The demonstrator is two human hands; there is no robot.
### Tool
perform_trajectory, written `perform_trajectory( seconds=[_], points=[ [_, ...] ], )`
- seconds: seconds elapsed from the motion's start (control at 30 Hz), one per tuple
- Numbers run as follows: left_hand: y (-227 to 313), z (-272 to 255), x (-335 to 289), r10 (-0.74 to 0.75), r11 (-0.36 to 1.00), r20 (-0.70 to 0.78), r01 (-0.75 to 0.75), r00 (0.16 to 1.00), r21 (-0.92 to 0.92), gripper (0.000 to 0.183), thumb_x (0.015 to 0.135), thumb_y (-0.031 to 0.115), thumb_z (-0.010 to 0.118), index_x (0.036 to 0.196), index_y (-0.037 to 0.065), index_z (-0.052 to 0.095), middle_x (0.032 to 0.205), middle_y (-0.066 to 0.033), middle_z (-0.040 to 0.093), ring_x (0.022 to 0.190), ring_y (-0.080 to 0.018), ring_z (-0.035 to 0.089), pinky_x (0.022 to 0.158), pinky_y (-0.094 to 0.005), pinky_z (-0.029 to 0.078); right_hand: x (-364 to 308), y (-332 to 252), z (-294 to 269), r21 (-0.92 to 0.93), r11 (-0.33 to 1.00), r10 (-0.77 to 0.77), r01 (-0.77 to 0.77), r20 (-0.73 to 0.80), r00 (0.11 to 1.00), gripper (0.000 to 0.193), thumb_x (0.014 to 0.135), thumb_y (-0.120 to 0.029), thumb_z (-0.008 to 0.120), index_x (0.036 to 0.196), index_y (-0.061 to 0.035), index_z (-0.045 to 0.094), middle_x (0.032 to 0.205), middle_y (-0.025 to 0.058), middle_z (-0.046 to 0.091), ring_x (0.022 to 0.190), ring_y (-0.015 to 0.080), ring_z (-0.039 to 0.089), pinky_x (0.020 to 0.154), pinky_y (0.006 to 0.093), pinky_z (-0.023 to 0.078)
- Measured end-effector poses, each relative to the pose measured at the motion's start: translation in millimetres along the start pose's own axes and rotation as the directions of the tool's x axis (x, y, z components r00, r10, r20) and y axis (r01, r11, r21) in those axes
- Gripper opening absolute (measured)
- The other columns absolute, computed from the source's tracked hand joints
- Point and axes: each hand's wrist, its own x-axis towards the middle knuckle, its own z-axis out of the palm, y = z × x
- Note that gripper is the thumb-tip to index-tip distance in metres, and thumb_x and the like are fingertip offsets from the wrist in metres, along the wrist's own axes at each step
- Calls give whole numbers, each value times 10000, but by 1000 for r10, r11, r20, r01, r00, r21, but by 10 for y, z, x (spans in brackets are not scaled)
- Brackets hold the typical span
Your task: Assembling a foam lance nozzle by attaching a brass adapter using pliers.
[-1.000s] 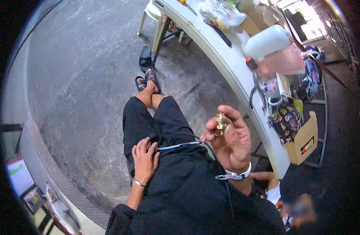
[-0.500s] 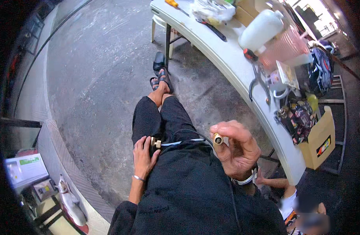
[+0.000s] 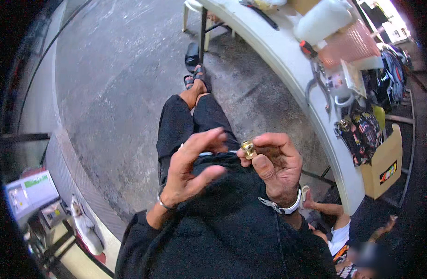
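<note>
Between the thumb and fingertips of my right hand (image 3: 282,169) is a small brass fitting (image 3: 248,149), held above my lap. My left hand (image 3: 188,169) hovers to the left of it, thumb and fingers spread with nothing between them. A gap separates the left fingertips from the fitting. Part of my lap in black clothing (image 3: 202,123) lies below both hands, and the left hand hides some of it.
A long white table (image 3: 288,86) curves along the right, bearing pliers (image 3: 321,88), a white jug (image 3: 322,21) and a pink basket (image 3: 350,49). An open cardboard box (image 3: 383,162) stands by its near end. Another person (image 3: 341,232) sits low at the lower right.
My left hand has risen from my lap and opened beside the right hand. The brass piece in my right hand is turned differently. The brass fitting on my lap no longer shows.
</note>
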Motion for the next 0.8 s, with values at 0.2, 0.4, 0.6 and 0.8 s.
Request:
perform_trajectory(
  seconds=[0.2,0.4,0.6,0.8],
  points=[
    [131,4,147,55,998,70,-54,996,-16,333,737,69,681,1048,-8,589,975,-108,602,892,-175,577,793,-279,445,-12,99,85,-54,998,-24,27,52,998,262,839,-101,600,1050,21,506,954,102,615,880,133,590,778,253,470],
    [73,0,25,28,978,-93,-47,995,-204,279,709,25,702,970,-17,610,926,-110,612,857,-160,583,756,-265,456,10,91,126,-391,903,-136,177,129,982,295,816,-183,634,1026,5,545,903,110,631,817,163,625,718,261,488],
    [45,-37,13,50,990,-121,-65,991,-124,254,690,35,720,921,-14,625,862,-92,631,800,-157,595,723,-261,461,62,117,196,-529,799,-260,285,123,958,171,767,-95,661,900,-19,586,773,109,630,673,196,627,604,274,485],
    [36,-11,-35,25,994,-80,-33,996,-103,240,694,45,718,909,-4,625,830,-82,635,772,-154,601,693,-251,461,101,92,181,-566,710,-338,419,248,908,154,790,-71,614,876,41,552,732,119,596,668,202,586,622,288,465]
  ],
)
